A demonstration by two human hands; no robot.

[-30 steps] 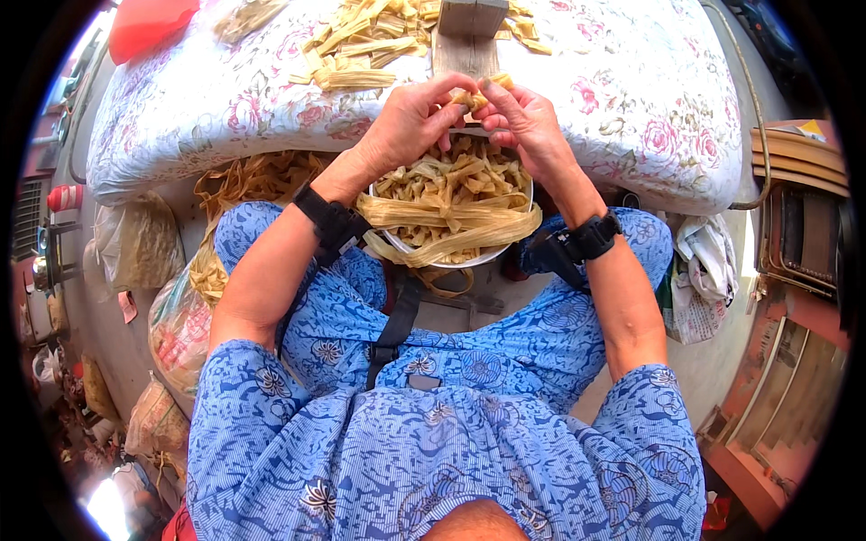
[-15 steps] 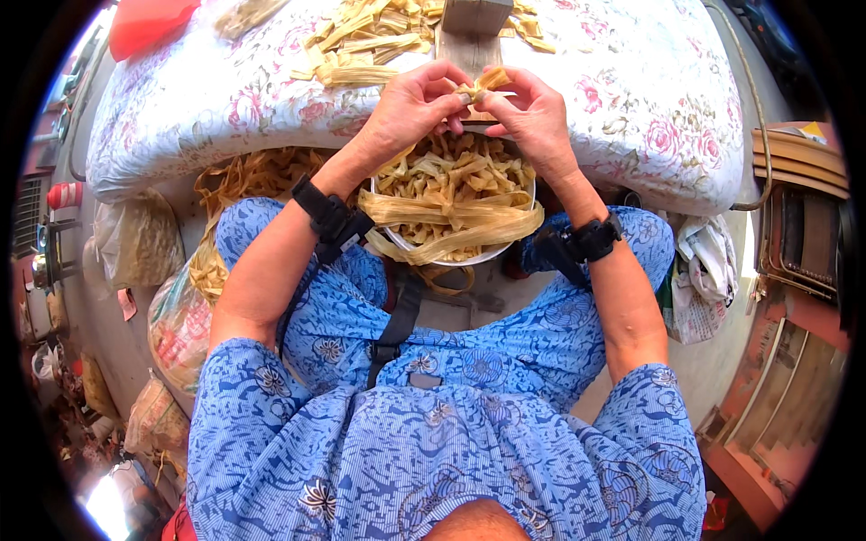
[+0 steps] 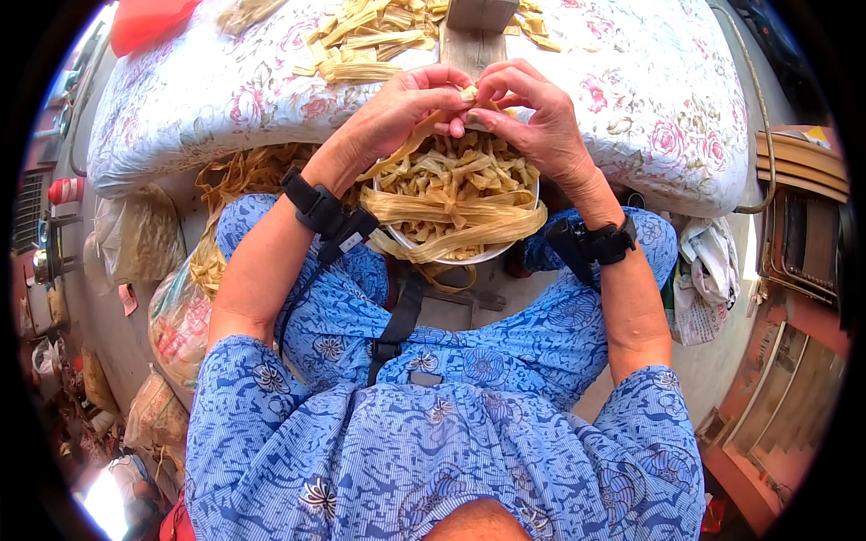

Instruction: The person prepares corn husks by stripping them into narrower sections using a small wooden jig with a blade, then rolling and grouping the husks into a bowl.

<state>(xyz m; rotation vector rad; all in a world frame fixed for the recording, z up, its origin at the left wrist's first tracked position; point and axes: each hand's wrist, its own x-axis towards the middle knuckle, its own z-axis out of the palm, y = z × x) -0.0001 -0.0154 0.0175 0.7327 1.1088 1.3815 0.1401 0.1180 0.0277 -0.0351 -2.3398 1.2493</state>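
Note:
Above a white basin [image 3: 494,253], my left hand [image 3: 410,106] and my right hand [image 3: 538,113] meet fingertip to fingertip. Between them is a small pale end of dried husk strip [image 3: 468,94], pinched by the left thumb and fingers. The right fingers are curled closed against the same piece, partly hiding it. A tan strip trails from under the left hand toward the basin. Inside the basin lies a heap of knotted, plaited husk [image 3: 465,176], with broad flat strips [image 3: 451,216] draped across its near side. Both wrists wear black straps.
Ahead stands a table with a floral cover [image 3: 649,108], bearing loose husk strips [image 3: 379,41] and a wooden block [image 3: 481,16]. More husks [image 3: 257,180] hang at the left beneath it. Plastic bags [image 3: 135,234] stand left; a white bag [image 3: 708,261] sits right.
The tan husk end that stood up by my right fingers is no longer visible there. My right fingers have curled in closer to the left ones, with a small pale end showing between.

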